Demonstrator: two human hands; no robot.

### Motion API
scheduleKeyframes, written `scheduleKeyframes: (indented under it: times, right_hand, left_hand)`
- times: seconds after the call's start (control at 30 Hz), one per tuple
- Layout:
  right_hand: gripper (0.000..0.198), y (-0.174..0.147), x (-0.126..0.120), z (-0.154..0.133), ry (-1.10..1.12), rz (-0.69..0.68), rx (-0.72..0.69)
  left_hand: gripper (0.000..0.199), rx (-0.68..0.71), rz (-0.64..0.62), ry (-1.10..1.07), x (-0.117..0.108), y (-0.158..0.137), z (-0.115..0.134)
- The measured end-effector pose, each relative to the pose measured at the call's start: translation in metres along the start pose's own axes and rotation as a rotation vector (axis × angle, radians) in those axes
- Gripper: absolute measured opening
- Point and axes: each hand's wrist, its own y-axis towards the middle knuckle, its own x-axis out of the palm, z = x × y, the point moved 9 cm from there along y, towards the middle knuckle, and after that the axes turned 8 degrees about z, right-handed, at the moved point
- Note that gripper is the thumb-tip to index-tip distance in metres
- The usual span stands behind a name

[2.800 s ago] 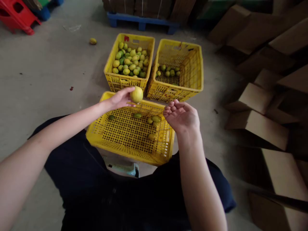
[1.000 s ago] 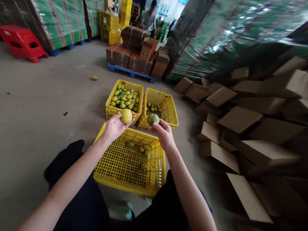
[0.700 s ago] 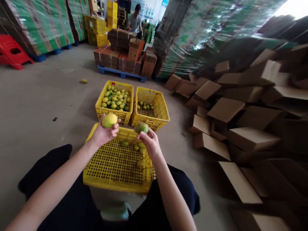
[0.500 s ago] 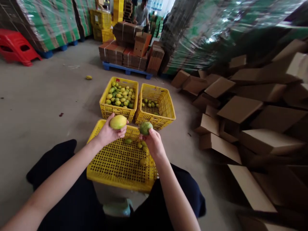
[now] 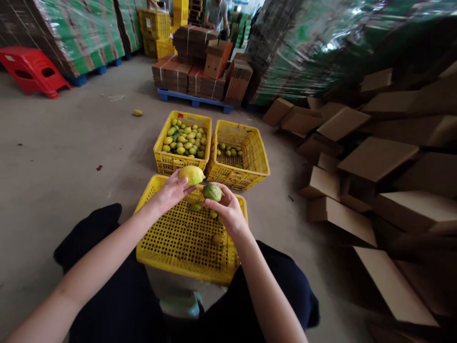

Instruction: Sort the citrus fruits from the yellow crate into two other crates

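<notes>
My left hand [image 5: 174, 191] is closed round a yellow lemon [image 5: 192, 175], its tip pointing right. Close beside it, my right hand [image 5: 228, 209] grips a green lemon [image 5: 212, 192] between thumb and fingers. Both are held above the far side of a yellow plastic crate [image 5: 160, 243] with a perforated bottom, between my knees. A few lemons [image 5: 217, 238] lie along that crate's right side, partly hidden by my right hand. Beyond it stand two more yellow crates: the left one [image 5: 182, 164] holds many yellow and green lemons, the right one [image 5: 262, 157] several at its bottom.
Cardboard boxes [image 5: 378, 157] are heaped on the right. Flattened cartons [image 5: 174, 76] sit on a blue pallet [image 5: 194, 100] ahead, with a person [image 5: 216, 14] behind. A red stool [image 5: 34, 71] stands far left, and a single lemon [image 5: 137, 113] lies on the floor.
My hands have come closer together; the yellow lemon has turned and shifted right, and the green lemon has tipped in my right fingers. The whole view has shifted slightly.
</notes>
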Motion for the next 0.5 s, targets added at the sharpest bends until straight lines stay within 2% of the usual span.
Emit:
scheduleKeyframes:
  times: [0.13,0.27,0.37,0.5]
  right_hand:
    - [0.042,0.000,0.003,0.004,0.018,-0.016,-0.003]
    - [0.042,0.000,0.005,-0.002,-0.025,-0.027,-0.073]
    - [0.047,0.000,0.002,-0.009,-0.112,-0.016,-0.164]
    - [0.051,0.000,-0.007,-0.018,-0.263,0.079,-0.316]
  left_hand:
    - [0.046,-0.014,-0.025,0.012,0.005,-0.002,-0.003]
    - [0.052,0.010,-0.077,0.083,0.015,-0.006,-0.003]
    - [0.052,0.111,-0.050,0.223,0.012,-0.006,0.003]
    - [0.056,0.312,-0.045,0.413,0.010,-0.008,0.016]
